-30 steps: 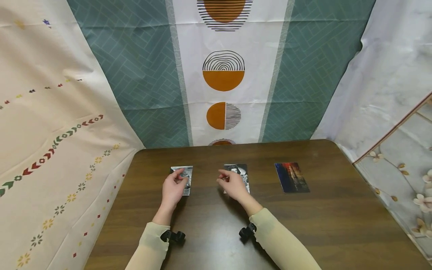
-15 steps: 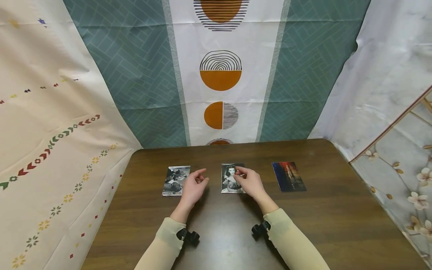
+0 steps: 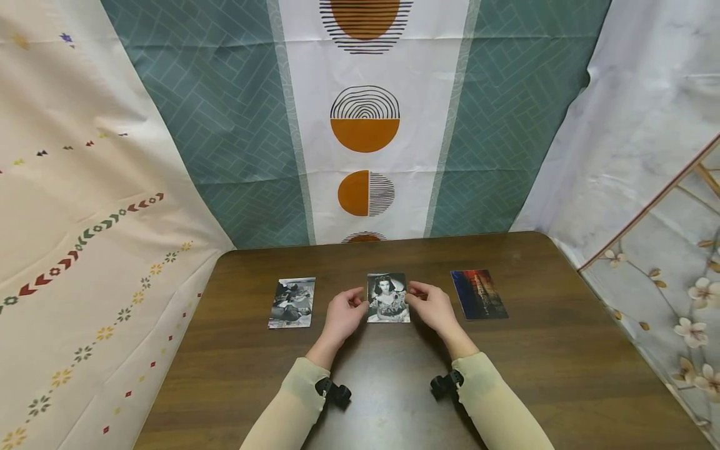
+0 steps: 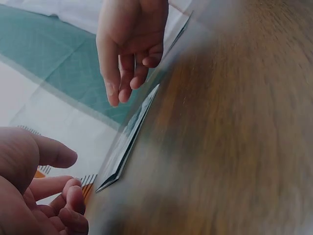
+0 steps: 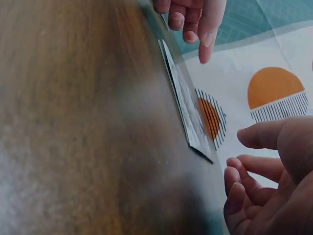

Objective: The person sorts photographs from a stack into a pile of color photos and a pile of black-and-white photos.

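Flanking the middle photo (image 3: pixel 388 298), both hands were low over the brown table (image 3: pixel 562 375) in the centre of the head view. The left hand (image 3: pixel 344 314) was at the left edge of this black-and-white portrait card and the right hand (image 3: pixel 434 307) at its right edge. In both wrist views the fingers were loosely curled and held nothing; a small gap showed between the fingertips and the card, so neither hand gripped it yet. The card itself lay flat on the table, in the middle of a row of three.

To the left of centre lay another black-and-white photo (image 3: pixel 292 303), and to the right of centre a dark colour photo (image 3: pixel 479 294), both flat and apart from the hands. Behind the table, in the upper part of the frame, hung a patterned cloth (image 3: pixel 365 125).

As I judged it, the step in hand was the approach to the middle card from two sides. The next move would call for careful contact at the thin edges, because such a flat card gives little to hold; a fingertip may need to slide under one edge, or to press and drag it, without pushing the neighbours.
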### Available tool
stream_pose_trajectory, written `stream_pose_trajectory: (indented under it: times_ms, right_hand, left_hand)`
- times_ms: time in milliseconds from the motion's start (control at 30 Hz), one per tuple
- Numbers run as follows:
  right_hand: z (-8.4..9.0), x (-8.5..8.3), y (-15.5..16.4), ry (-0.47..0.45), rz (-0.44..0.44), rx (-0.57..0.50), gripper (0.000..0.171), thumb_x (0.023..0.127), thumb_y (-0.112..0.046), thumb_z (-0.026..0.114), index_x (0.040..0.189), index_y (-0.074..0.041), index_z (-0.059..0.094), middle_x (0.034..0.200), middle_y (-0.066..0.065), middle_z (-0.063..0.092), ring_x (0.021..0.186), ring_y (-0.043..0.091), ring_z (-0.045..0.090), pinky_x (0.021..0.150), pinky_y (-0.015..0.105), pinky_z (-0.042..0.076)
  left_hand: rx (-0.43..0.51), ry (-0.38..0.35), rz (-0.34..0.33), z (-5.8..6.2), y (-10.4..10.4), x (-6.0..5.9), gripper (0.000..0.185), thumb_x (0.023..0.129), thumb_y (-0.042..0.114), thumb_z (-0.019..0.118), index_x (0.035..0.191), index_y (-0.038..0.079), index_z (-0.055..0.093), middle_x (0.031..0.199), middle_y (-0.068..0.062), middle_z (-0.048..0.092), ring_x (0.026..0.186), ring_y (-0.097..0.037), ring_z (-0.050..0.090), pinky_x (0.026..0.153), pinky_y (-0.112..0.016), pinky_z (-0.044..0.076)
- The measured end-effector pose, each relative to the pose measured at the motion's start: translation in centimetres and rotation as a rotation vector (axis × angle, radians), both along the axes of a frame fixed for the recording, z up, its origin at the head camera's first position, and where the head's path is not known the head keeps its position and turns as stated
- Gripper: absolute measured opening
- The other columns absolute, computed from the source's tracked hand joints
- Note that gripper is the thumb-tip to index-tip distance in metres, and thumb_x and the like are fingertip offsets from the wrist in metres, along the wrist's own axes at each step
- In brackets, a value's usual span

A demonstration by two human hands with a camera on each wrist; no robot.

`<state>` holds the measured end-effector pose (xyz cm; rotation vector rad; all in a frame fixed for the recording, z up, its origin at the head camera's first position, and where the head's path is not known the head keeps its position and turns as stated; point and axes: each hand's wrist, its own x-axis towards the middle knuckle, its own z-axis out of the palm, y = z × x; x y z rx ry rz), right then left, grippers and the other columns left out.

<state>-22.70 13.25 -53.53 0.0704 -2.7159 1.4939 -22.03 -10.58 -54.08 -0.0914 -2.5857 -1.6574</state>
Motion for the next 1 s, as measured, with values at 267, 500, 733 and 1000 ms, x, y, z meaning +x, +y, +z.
stream_pose_trajectory:
  times_ms: [267, 500, 733, 1000]
  right_hand:
    - [-0.7, 0.2, 0.2, -0.036, 0.036, 0.072, 0.042, 0.1, -0.017, 0.073, 0.138, 0.001, 0.071, 0.121, 0.015, 0.076, 0.112, 0.035, 0.07, 0.099, 0.054, 0.052]
    - [-1.3, 0.2, 0.3, -0.004, 0.022, 0.124, 0.039, 0.099, -0.019, 0.074, 0.134, -0.002, 0.074, 0.117, 0.013, 0.075, 0.108, 0.033, 0.069, 0.096, 0.054, 0.052]
    - [-1.8, 0.3, 0.6, -0.007, -0.007, 0.162, 0.038, 0.098, -0.022, 0.074, 0.132, -0.006, 0.077, 0.113, 0.011, 0.073, 0.099, 0.028, 0.066, 0.089, 0.05, 0.051]
    - [-1.3, 0.5, 0.5, -0.027, -0.006, 0.167, 0.038, 0.098, -0.022, 0.074, 0.133, -0.006, 0.076, 0.114, 0.011, 0.072, 0.097, 0.027, 0.064, 0.088, 0.048, 0.05]
  left_hand:
    - [0.004, -0.066, -0.013, -0.1, 0.4, 0.1, 0.045, 0.092, 0.01, 0.076, 0.133, -0.008, 0.07, 0.086, 0.0, 0.062, 0.084, -0.017, 0.056, 0.081, -0.035, 0.047]
    - [-0.072, -0.045, -0.039, -0.7, 0.3, -0.2, 0.044, 0.092, 0.011, 0.076, 0.131, -0.009, 0.071, 0.081, 0.0, 0.063, 0.077, -0.015, 0.055, 0.077, -0.034, 0.047]
    - [-0.13, -0.04, -0.057, -1.0, 0.4, -0.2, 0.042, 0.092, 0.012, 0.076, 0.129, -0.007, 0.073, 0.079, 0.002, 0.062, 0.072, -0.013, 0.054, 0.074, -0.034, 0.047]
    - [-0.142, -0.061, -0.063, -0.9, 0.4, -0.2, 0.042, 0.092, 0.013, 0.076, 0.13, -0.005, 0.074, 0.08, 0.002, 0.062, 0.073, -0.014, 0.053, 0.072, -0.034, 0.045]
